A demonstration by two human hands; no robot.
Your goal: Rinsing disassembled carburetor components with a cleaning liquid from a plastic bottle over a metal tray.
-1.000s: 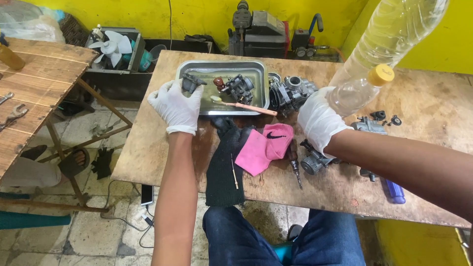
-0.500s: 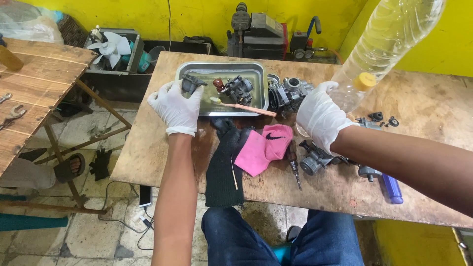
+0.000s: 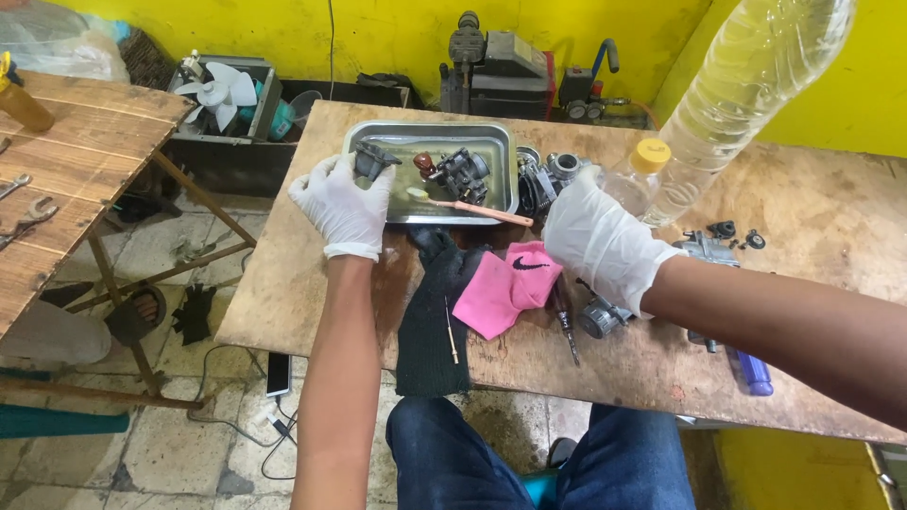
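The gloved left hand (image 3: 342, 202) has its grip closed on a small black rubber part (image 3: 371, 161), held over the left edge of the metal tray (image 3: 378, 138) on the wooden table (image 3: 831, 236). The gloved right hand (image 3: 597, 236) wraps the neck of a clear plastic bottle (image 3: 746, 94), tilted cap-down, its yellow cap (image 3: 650, 155) just right of the tray, above the pink cloth (image 3: 505, 288).

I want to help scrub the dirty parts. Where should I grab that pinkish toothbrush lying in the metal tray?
Probably by the bare end of the handle. The toothbrush lies across the metal tray, bristle head in the liquid by the dark carburetor part, handle sticking out over the tray's front right rim. Come from the front right, between the left hand and right hand, and pinch the handle.
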